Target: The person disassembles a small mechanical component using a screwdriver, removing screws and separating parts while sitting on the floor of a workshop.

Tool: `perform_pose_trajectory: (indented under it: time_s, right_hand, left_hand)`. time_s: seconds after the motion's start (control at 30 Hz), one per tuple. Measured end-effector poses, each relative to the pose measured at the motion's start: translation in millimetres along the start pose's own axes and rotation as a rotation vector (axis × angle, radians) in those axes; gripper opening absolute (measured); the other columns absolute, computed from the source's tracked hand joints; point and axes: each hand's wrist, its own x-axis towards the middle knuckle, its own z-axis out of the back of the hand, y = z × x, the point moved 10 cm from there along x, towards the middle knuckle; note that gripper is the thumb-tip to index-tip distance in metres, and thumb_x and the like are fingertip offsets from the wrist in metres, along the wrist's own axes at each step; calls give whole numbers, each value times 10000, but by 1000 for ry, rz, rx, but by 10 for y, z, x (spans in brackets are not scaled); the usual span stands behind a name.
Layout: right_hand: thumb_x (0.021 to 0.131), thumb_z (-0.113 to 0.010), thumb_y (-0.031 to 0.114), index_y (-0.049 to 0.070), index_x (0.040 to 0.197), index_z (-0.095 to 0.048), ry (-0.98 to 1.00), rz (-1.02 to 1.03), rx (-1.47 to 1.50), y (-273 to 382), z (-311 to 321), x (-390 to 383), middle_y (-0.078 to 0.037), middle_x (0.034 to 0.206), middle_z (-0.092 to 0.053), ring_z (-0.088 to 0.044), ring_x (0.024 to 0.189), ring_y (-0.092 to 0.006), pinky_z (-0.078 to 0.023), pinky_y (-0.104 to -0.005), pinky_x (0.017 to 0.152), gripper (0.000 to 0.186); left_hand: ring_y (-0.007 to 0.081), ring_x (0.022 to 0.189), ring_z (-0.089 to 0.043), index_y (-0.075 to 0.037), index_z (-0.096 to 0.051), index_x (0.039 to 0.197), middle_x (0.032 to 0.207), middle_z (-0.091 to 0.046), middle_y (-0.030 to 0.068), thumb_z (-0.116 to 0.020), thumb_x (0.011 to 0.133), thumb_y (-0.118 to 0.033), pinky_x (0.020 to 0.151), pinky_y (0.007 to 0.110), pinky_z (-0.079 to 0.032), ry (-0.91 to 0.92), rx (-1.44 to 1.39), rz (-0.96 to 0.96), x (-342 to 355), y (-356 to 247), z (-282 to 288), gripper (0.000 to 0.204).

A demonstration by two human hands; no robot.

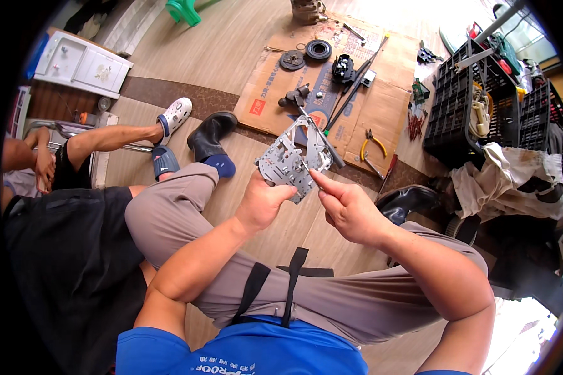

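Fingers of the left hand [258, 203] close on the metal mechanism [286, 161], presumably stiff, light, best held by its edges; right hand [351, 211] curled, hold unclear

Pale wood-grain floor [209, 56]; brown band [162, 92] across; bright glare [524, 332] lower right.

Left grip [259, 203] near right grip [351, 212]
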Motion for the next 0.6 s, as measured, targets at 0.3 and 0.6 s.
perform_pose_trajectory:
  time_s: [0.3, 0.6]
  right_hand:
    - [971, -475, 162, 106, 1431, -459, 34, 42, -489, 151, 61, -39, -275, 834, -643, -632, 764, -445, -512, -479, 725, 464]
    - [938, -494, 178, 162, 1467, -422, 135, 59, -1005, 188, 46, -60, -186, 729, -666, -657, 669, -379, -509, -498, 619, 535]
  left_hand:
    - [135, 1044, -634, -7, -604, 1226, 1138, -681, 40, -528, 804, 77, 893, 290, -494, 9, 17, -6, -25, 12, 39, 437]
    - [191, 1104, -626, -15, -538, 1280, 1184, -650, 78, -514, 787, 138, 950, 322, -487, 70, 52, 12, -28, 38, 22, 517]
